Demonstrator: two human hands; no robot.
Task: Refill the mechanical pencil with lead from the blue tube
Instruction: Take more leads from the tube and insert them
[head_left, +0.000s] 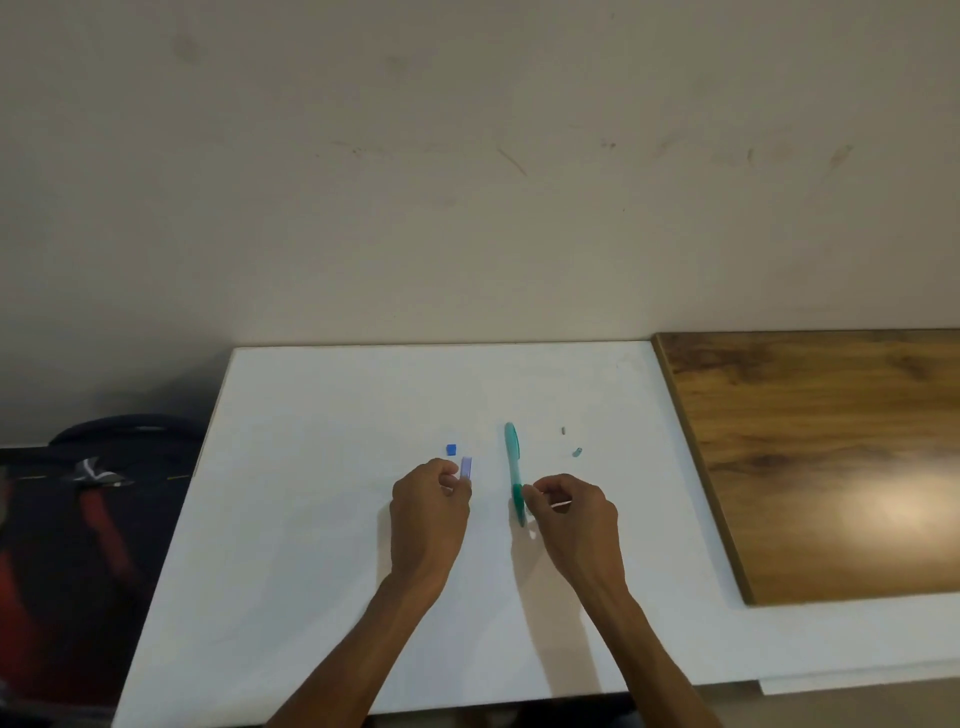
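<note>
While the blue tube (466, 467), uncapped with its blue cap (451, 449) just beyond it, is pinched in the left hand (429, 512), the green mechanical pencil (514, 470) lies just right of it on the white surface (311, 519). The right hand (571, 514) has its grip closed at the pencil's near end, though whether a lead is pinched cannot be told; loading the lead and refitting the small parts (571, 442) further right is judged still to be done.

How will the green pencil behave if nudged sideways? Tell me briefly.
The green pencil looks slim and rounded, so it would probably roll on the smooth white board. It is likely light and stiff. The right hand touching its near end may check that.
</note>
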